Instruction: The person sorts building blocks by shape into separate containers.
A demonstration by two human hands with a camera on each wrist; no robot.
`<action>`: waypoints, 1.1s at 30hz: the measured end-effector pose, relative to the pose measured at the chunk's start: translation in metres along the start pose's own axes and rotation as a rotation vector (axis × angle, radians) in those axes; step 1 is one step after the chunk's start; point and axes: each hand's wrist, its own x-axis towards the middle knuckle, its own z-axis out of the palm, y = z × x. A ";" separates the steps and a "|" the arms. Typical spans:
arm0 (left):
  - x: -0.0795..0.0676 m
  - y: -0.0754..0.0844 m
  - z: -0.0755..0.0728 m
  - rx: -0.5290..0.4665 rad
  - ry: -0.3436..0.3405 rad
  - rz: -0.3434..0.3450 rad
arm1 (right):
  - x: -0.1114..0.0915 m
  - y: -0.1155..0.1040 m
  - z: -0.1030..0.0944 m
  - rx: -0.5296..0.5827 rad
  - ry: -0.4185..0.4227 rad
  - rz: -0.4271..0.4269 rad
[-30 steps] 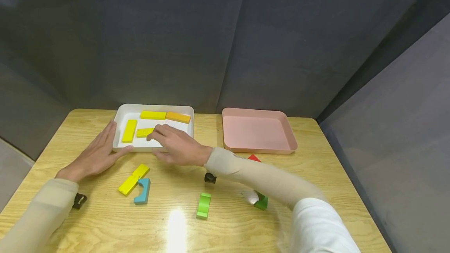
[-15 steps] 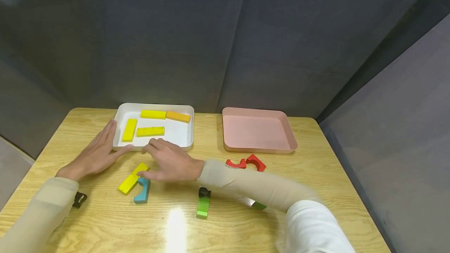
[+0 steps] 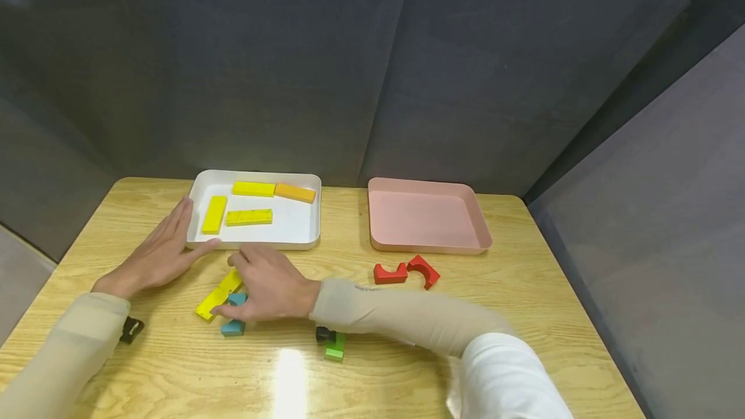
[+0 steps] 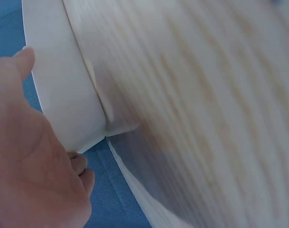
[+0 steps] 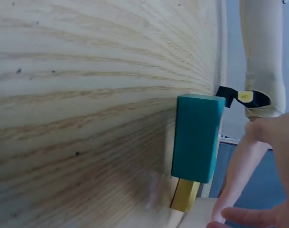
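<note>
My left hand (image 3: 157, 254) rests with straight fingers along the left side of the white tray (image 3: 297, 231), its thumb by the front wall. In the left wrist view, that hand (image 4: 35, 142) lies against the tray's corner. My right hand (image 3: 270, 283) hovers over the table, thumb and fingers spread around the far end of a yellow block strip (image 3: 211, 306). A blue arch block (image 3: 233, 328) lies beside the strip, partly hidden under the hand. The right wrist view shows the blue arch's side (image 5: 196, 137) and yellow behind it; nothing is between the fingers.
Inside the white tray lie several yellow blocks (image 3: 249, 216) and an orange block (image 3: 295, 193). A pink tray (image 3: 431, 244) stands to its right. Two red arch blocks (image 3: 390, 273) lie before it. The right forearm partly covers a green block (image 3: 334, 353).
My right hand has moved from over the white tray toward me, to the yellow strip and blue arch, uncovering a yellow block in the tray. My left hand has stayed put.
</note>
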 end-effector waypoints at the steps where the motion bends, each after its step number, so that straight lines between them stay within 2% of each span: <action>1: 0.000 0.000 0.000 0.001 0.001 0.001 | 0.001 -0.001 0.002 -0.021 -0.003 0.004; 9: 0.001 0.001 0.000 -0.002 0.009 0.003 | 0.007 -0.009 0.016 -0.081 -0.070 0.036; 14: 0.000 0.000 0.001 0.000 0.007 0.003 | 0.012 -0.012 0.024 -0.146 -0.070 0.033; 23: -0.001 0.002 -0.001 -0.003 0.012 0.007 | 0.021 -0.017 0.028 -0.126 -0.132 0.067; 33: -0.001 0.004 -0.001 -0.008 0.020 0.010 | 0.026 -0.021 0.031 -0.153 -0.145 0.071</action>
